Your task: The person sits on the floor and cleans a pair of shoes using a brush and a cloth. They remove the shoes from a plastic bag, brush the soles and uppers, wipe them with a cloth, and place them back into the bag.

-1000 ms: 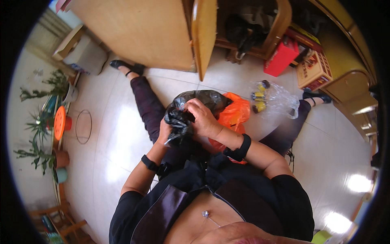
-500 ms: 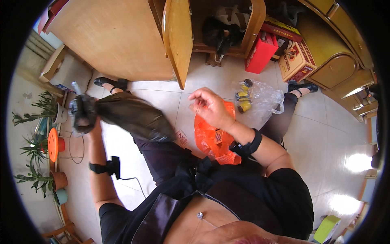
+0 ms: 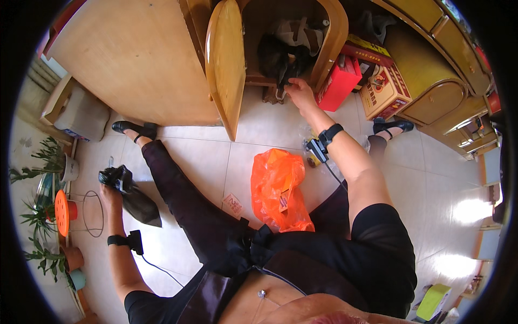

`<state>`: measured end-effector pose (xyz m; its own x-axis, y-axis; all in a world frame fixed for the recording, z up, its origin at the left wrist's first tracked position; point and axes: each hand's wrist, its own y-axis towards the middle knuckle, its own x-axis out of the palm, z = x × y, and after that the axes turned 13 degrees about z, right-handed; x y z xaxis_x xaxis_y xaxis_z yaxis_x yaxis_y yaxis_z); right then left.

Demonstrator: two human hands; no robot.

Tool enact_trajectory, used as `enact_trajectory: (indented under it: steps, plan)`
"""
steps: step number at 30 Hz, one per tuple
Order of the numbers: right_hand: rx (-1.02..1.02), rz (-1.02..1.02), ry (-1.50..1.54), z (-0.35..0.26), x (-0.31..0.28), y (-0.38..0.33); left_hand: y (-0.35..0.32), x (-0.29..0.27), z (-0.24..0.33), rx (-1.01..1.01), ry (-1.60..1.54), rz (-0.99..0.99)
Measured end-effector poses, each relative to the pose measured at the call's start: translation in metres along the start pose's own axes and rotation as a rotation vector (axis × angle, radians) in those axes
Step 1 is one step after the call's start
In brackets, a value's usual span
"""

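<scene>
While potted plants [image 3: 48, 259] line the wall from nine down to eight o'clock, an orange disc [image 3: 62, 213] stands beside them, with a thin hoop [image 3: 93, 216] at its three o'clock. Between eight and nine, the left hand [image 3: 110, 195] grasps the gathered neck of a black plastic bag [image 3: 141, 206], whose body slants from the fist toward four o'clock. At eleven, a wooden cabinet door [image 3: 224, 70] hangs open. Near the centre, toward seven, a printed slip [image 3: 233, 206] lies flat on the pale tiles [image 3: 245, 127]. At twelve, inside the open cabinet, sits a dark bundle [image 3: 271, 56], its tapering end hanging over the front edge. Just off centre toward five, an orange plastic bag [image 3: 278, 189] rests crumpled between the person's legs. At one o'clock, the right hand [image 3: 302, 96] reaches out with bent fingers at the bundle's hanging end; whether they pinch it or merely come close, I cannot tell. Between one and two stands a red box [image 3: 340, 83], and at two a tan carton [image 3: 384, 93]
</scene>
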<state>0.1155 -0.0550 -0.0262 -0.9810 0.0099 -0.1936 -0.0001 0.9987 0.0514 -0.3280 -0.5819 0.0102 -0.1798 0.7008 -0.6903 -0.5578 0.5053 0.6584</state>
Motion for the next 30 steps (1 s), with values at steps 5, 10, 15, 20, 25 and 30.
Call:
enact_trajectory:
  steps: [5,10,15,20,25,30]
  plan:
    - [-0.092,0.085,-0.164,0.005,0.021,0.045,-0.018,0.046,0.041,-0.142,-0.238,-0.053]
    - [-0.223,0.330,-0.382,0.001,0.035,0.063,-0.028,0.077,0.078,0.078,-0.171,-0.261]
    - [-0.560,0.399,-0.317,-0.007,0.037,0.097,-0.062,0.075,0.132,0.163,-0.062,-0.184]
    - [-0.590,0.309,-0.317,-0.030,0.050,0.148,-0.112,0.058,0.176,0.164,-0.099,-0.504]
    - [-0.419,0.248,-0.370,-0.042,0.058,0.188,-0.114,0.063,0.175,0.106,-0.067,-0.415]
    - [-0.805,0.425,-0.771,-0.053,0.060,0.230,-0.112,0.068,0.177,0.087,-0.106,-0.413]
